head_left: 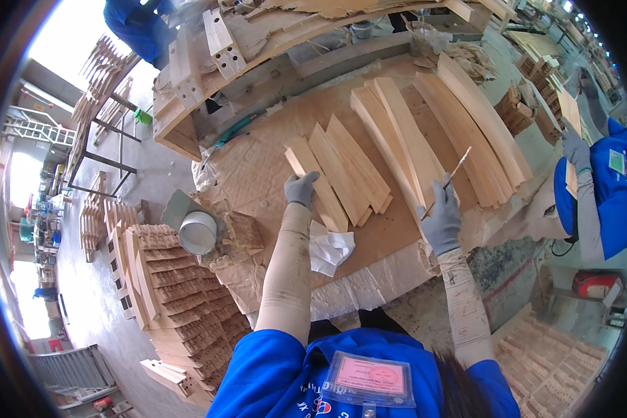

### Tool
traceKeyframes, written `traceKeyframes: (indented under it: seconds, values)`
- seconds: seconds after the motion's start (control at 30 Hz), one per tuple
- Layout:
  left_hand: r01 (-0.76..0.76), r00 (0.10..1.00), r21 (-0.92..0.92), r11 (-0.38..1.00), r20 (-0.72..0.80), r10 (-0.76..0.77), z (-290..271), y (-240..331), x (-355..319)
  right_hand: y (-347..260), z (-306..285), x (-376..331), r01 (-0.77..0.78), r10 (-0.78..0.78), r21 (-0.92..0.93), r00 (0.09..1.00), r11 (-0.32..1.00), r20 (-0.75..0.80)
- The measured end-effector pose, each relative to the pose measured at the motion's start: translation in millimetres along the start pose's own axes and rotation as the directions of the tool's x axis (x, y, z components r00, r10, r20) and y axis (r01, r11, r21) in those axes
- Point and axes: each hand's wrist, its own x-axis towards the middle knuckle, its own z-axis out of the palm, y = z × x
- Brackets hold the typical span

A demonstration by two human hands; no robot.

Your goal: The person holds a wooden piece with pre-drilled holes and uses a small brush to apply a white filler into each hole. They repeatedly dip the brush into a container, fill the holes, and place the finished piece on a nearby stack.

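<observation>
My left hand [301,189], in a grey glove, is closed on the edge of a short wooden board [322,191], the leftmost of a small group. Beside it lie more short boards [359,164], fanned out on the brown cardboard-like table cover [258,164]. Between the fingers of my gloved right hand [442,221] is a thin stick [458,167], slanting up and to the right; its tip is too small to make out. That hand is at the near end of longer boards [407,136]. A white crumpled paper [329,249] lies near my left forearm.
Long curved boards [484,125] lie at the right. A white tub [198,233] stands at the table's left corner, above stacked wooden parts [188,292]. A teal-handled tool [234,131] lies by the far bench [285,42]. At right, a co-worker in blue [609,188] handles wood.
</observation>
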Motion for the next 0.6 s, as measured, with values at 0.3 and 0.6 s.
traceKeyframes:
  seconds: [0.3, 0.6]
  values:
    - [-0.187, 0.931, -0.773, 0.607, 0.057, 0.36, -67.6, 52.2, -25.5, -32.2, -16.2, 12.6, 0.083, -0.068, 0.227, 0.995, 0.97, -0.072]
    - [-0.117, 0.896, -0.666, 0.736, 0.25, 0.368, -87.2, 110.8, -84.9, -99.9, 32.7, -11.5, 0.134, -0.136, 0.26, 0.991, 0.956, -0.011]
